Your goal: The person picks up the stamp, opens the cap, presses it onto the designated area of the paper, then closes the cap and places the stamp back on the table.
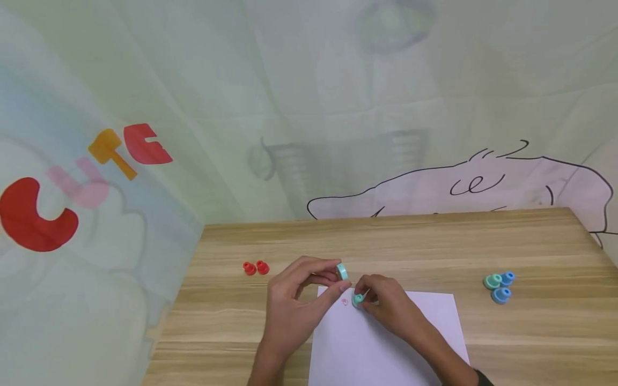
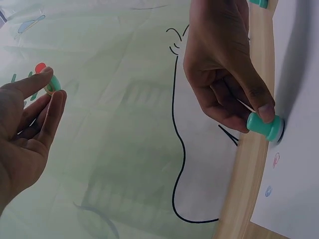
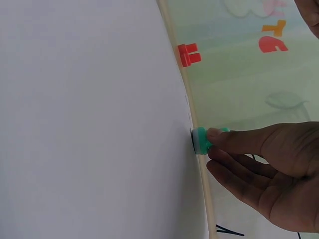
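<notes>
My right hand (image 1: 388, 303) pinches a teal toy stamp (image 1: 357, 300) by its handle, thumb on one side and fingers on the other. The stamp's face meets the white paper (image 1: 386, 348) near its far edge, upright as the right wrist view shows. Raised to the left, my left hand (image 1: 294, 300) holds a small round teal cap (image 1: 342, 271) between thumb and fingertips, above the paper's far left corner. In the left wrist view a red print (image 2: 276, 160) and a blue print (image 2: 268, 191) mark the paper beside the stamp.
Two red stamps (image 1: 256, 267) stand at the left on the wooden table (image 1: 222, 321). To the right of the paper, two blue stamps (image 1: 501, 295) and a green stamp (image 1: 492, 281) stand close together. A printed cloth (image 1: 289, 107) hangs behind the table.
</notes>
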Available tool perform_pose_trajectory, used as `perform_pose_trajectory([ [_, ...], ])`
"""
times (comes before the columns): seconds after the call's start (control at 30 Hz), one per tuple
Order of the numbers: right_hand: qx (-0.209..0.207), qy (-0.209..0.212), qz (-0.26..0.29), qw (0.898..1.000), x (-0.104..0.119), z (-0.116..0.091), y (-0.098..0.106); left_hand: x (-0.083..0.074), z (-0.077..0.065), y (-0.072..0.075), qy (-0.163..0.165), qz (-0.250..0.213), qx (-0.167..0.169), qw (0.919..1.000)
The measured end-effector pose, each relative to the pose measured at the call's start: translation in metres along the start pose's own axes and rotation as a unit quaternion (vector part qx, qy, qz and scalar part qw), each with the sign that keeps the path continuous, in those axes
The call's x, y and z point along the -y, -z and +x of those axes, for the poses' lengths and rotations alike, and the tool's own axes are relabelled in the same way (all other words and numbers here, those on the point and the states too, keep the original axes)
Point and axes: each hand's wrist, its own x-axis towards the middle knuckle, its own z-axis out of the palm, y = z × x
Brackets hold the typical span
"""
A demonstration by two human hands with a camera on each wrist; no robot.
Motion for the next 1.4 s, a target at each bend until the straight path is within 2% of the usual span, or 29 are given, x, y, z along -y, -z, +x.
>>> perform_pose_trajectory([
  [0.33, 0.006, 0.011, 0.002, 1.000, -0.003, 0.001, -0.001, -0.001, 0.001, 0.001, -0.007, 0.003, 0.000, 1.0000],
  [0.6, 0.001, 0.019, -0.039, 0.999, 0.004, 0.002, 0.000, -0.001, 0.003, 0.001, -0.007, 0.005, 0.003, 1.0000],
  [0.83, -0.020, 0.039, -0.085, 0.995, 0.007, 0.001, -0.003, 0.000, 0.001, 0.000, -0.003, 0.002, 0.002, 1.0000],
  [0.97, -0.014, 0.024, -0.082, 0.996, 0.006, 0.000, -0.001, 0.000, 0.001, -0.001, -0.003, 0.004, 0.003, 1.0000],
  [1.07, -0.006, 0.005, -0.057, 0.998, 0.007, 0.001, 0.008, 0.000, 0.001, 0.000, -0.004, 0.004, -0.001, 1.0000],
  [1.17, -0.016, 0.005, -0.020, 1.000, 0.011, 0.001, 0.023, 0.000, 0.001, 0.001, -0.001, 0.005, -0.002, 1.0000],
  [1.4, -0.094, 0.005, 0.022, 0.995, 0.029, -0.009, 0.059, 0.000, -0.001, 0.001, 0.001, 0.005, 0.001, 1.0000],
])
